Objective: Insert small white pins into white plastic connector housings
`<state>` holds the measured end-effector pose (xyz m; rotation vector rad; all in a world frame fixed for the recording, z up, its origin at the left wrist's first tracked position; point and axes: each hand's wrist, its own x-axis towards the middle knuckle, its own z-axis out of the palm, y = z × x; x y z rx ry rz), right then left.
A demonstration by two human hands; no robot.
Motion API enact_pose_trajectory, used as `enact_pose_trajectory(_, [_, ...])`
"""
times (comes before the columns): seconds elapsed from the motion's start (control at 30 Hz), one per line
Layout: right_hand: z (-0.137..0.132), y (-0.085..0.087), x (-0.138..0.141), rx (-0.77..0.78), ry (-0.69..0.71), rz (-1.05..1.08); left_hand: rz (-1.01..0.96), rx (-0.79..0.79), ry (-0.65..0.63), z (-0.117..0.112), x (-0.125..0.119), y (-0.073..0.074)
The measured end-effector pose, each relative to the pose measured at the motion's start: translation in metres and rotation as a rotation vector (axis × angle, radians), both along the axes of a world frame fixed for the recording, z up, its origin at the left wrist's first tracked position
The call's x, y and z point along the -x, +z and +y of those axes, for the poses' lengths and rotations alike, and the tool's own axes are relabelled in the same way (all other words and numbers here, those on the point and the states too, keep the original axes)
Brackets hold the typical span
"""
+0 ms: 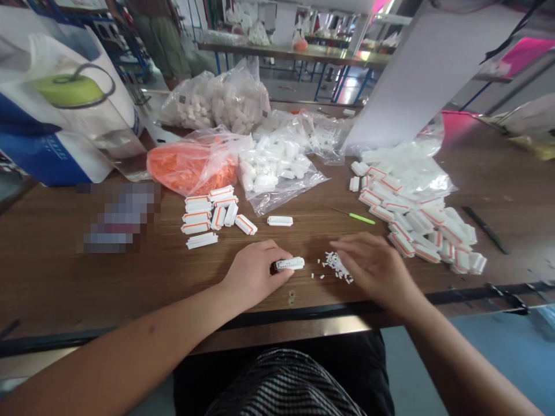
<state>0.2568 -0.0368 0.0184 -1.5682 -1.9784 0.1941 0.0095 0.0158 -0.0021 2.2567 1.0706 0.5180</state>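
My left hand (254, 271) rests on the wooden table (65, 271) and grips a small white plastic connector (289, 264) at its fingertips. My right hand (375, 267) lies palm down just to the right, fingers spread over a little heap of tiny white plastic bits (337, 268). One loose white connector (280, 220) lies beyond my hands. A group of white connectors with orange seals (212, 215) sits to the left, and a larger pile of the same (420, 222) spreads to the right.
Clear bags of white parts (277, 164) and an orange-filled bag (191, 164) lie mid-table. A green-handled tool (358, 217) and a black tool (484, 228) lie near the right pile. A blue and white box (65, 104) stands at the left. A person stands far back.
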Motion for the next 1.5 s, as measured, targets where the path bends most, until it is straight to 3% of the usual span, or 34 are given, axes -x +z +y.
enact_pose_trajectory(0.07, [-0.002,-0.002,-0.027,0.106,-0.112,-0.058,0.001,-0.001,-0.004,0.001,0.000,0.000])
enact_pose_trajectory(0.17, [-0.011,-0.007,-0.050,0.259,-0.174,-0.083,0.004,-0.012,-0.009,0.001,-0.001,0.001])
enact_pose_trajectory(0.37, [-0.020,-0.010,-0.036,0.332,-0.136,-0.013,-0.008,-0.016,-0.021,0.001,0.001,0.000])
enact_pose_trajectory(0.5, [-0.020,-0.012,-0.029,0.300,-0.129,-0.043,-0.004,-0.015,-0.027,0.001,0.002,0.000])
enact_pose_trajectory(0.73, [-0.020,-0.015,-0.045,0.033,-0.074,-0.277,-0.009,-0.010,-0.029,0.002,0.001,0.002])
enact_pose_trajectory(0.83, [-0.023,-0.014,-0.049,0.046,-0.023,-0.268,-0.014,-0.007,-0.027,0.002,0.000,0.003])
enact_pose_trajectory(1.0, [-0.024,-0.015,-0.056,0.155,-0.092,-0.106,-0.017,0.006,-0.027,0.002,0.000,0.002])
enact_pose_trajectory(1.2, [-0.020,-0.015,-0.059,0.285,-0.098,-0.066,-0.012,-0.002,-0.031,0.003,0.000,0.002])
enact_pose_trajectory(1.5, [-0.024,-0.019,-0.059,0.205,-0.129,-0.134,-0.013,0.003,-0.030,0.002,0.000,0.002])
